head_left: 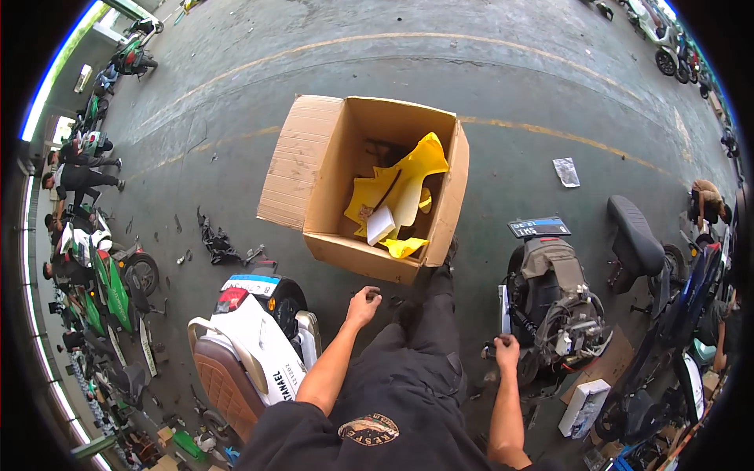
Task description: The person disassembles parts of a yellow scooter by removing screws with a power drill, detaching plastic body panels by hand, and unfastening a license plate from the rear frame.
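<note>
My left hand [363, 304] hangs in front of my body, its fingers curled. Something dark shows at the fingertips, too small to make out. Lower and to the right, my right hand [508, 352] is closed beside the stripped motorcycle rear [559, 302]; dark shapes lie at its fingers, and whether it grips one is unclear. Ahead of my feet stands an open cardboard box [364, 257]. Inside it are yellow body panels [408, 184] and a small white box [380, 224]. Left of my left hand is a white scooter [263, 337] with a brown seat.
A loose black seat [635, 235] stands at the right, near a white box [584, 408]. Black scraps [217, 239] and a silver packet [565, 173] lie on the floor. Motorcycles line both sides, with a person bending [708, 202] at right and others at left.
</note>
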Tool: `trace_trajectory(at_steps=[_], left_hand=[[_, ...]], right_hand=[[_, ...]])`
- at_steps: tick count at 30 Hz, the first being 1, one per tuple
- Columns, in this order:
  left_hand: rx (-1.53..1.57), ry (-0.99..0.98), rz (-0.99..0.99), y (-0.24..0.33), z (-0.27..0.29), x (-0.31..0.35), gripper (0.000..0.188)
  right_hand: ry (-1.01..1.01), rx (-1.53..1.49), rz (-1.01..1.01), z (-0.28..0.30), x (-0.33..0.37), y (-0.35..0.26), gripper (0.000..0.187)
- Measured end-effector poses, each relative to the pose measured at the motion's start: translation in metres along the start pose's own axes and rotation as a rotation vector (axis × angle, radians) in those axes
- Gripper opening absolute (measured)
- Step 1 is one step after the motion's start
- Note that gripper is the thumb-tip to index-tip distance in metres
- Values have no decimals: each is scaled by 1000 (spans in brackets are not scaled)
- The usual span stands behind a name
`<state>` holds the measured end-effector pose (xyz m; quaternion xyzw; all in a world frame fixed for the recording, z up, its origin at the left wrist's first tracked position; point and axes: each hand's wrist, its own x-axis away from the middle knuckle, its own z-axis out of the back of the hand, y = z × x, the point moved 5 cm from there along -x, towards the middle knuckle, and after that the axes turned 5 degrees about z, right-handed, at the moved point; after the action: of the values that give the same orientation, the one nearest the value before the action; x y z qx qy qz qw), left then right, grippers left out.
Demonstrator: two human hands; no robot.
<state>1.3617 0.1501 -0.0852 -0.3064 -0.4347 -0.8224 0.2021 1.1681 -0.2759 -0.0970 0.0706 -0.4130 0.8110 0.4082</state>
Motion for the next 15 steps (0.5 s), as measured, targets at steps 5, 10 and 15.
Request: trace_trajectory(at_steps=[5,10,15], left_hand=[[4,149,-91,36,-4,-92,26],[-99,202,-41,27,-44,-230,31],[-514,134,155,-25,-96,-369,69]], right_hand=[[-43,1,93,-60,-150,-107,22],[-212,-105,322,-169,-238,-207,17],[-460,-171,281,-279,-273,-248,18]])
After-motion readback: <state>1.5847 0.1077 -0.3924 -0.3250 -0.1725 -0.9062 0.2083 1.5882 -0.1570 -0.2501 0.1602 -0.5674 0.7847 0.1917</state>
